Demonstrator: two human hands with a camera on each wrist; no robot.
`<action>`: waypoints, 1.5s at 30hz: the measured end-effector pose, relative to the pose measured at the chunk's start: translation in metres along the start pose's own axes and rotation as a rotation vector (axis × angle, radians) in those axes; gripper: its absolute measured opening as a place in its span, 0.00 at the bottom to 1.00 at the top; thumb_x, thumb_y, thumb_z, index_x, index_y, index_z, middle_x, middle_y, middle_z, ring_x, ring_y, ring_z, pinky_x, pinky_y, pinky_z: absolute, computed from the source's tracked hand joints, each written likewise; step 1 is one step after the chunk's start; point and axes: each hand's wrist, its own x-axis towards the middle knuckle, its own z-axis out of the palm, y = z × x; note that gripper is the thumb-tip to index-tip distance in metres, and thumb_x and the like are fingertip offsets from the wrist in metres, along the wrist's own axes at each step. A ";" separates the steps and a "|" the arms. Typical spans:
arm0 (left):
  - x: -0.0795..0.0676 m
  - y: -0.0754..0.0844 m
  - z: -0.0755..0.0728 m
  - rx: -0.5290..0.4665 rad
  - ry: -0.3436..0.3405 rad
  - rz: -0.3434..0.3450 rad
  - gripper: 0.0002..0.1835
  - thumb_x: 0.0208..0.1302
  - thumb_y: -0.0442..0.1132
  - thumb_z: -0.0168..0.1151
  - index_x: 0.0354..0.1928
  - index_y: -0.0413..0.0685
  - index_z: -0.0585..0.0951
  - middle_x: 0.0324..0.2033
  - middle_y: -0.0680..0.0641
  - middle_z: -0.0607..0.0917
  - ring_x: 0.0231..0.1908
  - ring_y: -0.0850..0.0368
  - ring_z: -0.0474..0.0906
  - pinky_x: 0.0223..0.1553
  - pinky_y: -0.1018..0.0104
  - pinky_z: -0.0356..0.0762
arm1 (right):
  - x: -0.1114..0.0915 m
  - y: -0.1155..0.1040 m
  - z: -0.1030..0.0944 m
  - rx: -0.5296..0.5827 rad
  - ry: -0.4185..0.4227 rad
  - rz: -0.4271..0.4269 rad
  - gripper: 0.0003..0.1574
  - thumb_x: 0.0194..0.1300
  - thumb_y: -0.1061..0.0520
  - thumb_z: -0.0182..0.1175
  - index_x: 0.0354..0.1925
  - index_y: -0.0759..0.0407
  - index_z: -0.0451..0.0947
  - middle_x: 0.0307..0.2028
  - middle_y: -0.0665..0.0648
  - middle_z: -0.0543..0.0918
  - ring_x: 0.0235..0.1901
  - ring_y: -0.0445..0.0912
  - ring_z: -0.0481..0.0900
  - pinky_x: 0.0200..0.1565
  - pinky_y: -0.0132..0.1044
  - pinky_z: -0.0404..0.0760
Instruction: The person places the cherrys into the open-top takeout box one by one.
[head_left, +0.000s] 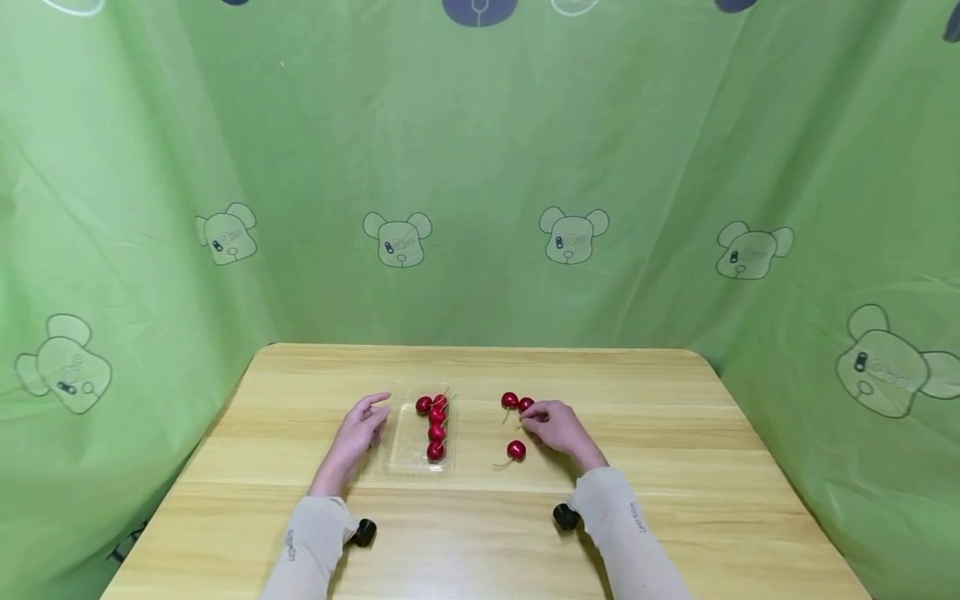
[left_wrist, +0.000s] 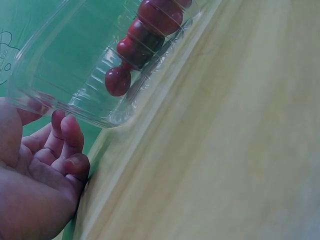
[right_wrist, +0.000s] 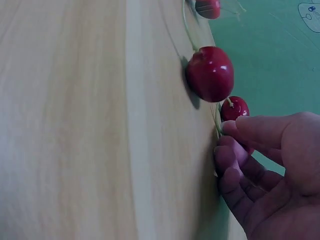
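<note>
A clear plastic tray [head_left: 408, 454] lies on the table with several red cherries [head_left: 437, 433], mostly lined up along its right side. My left hand [head_left: 363, 429] is at the tray's left edge, fingers loosely bent and holding nothing; in the left wrist view its fingertips [left_wrist: 72, 127] are right at the tray wall. Right of the tray lie loose cherries with thin stems. My right hand [head_left: 553, 425] pinches one cherry [head_left: 526, 405] by its stem between thumb and forefinger, partly hiding the fruit. Another cherry [head_left: 510, 401] sits just left of it, and a third [head_left: 516, 451] lies nearer me.
The light wooden table [head_left: 480, 533] has rounded far corners. A green curtain [head_left: 480, 167] with bear heads printed on it surrounds its back and sides. A black wrist camera [head_left: 364, 532] is on the left sleeve, another camera [head_left: 566, 517] on the right.
</note>
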 end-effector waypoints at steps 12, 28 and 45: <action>-0.001 0.002 -0.001 0.004 -0.002 -0.010 0.26 0.78 0.41 0.58 0.73 0.45 0.70 0.40 0.47 0.78 0.31 0.58 0.74 0.31 0.71 0.71 | -0.002 0.005 -0.014 -0.036 0.065 0.064 0.10 0.60 0.63 0.73 0.41 0.60 0.86 0.37 0.56 0.86 0.39 0.48 0.81 0.50 0.46 0.80; -0.001 0.001 0.000 0.010 0.007 0.003 0.25 0.78 0.41 0.57 0.73 0.44 0.71 0.38 0.47 0.78 0.30 0.59 0.74 0.29 0.73 0.71 | -0.002 0.013 -0.020 -0.173 0.083 0.064 0.02 0.64 0.62 0.70 0.34 0.60 0.86 0.30 0.54 0.83 0.33 0.46 0.78 0.42 0.41 0.78; -0.011 0.021 -0.001 -0.006 -0.052 -0.038 0.26 0.80 0.36 0.54 0.75 0.37 0.67 0.38 0.45 0.79 0.31 0.55 0.75 0.30 0.69 0.72 | 0.003 0.028 -0.025 -0.148 0.046 0.013 0.06 0.73 0.59 0.63 0.39 0.63 0.82 0.36 0.57 0.83 0.38 0.47 0.79 0.48 0.46 0.80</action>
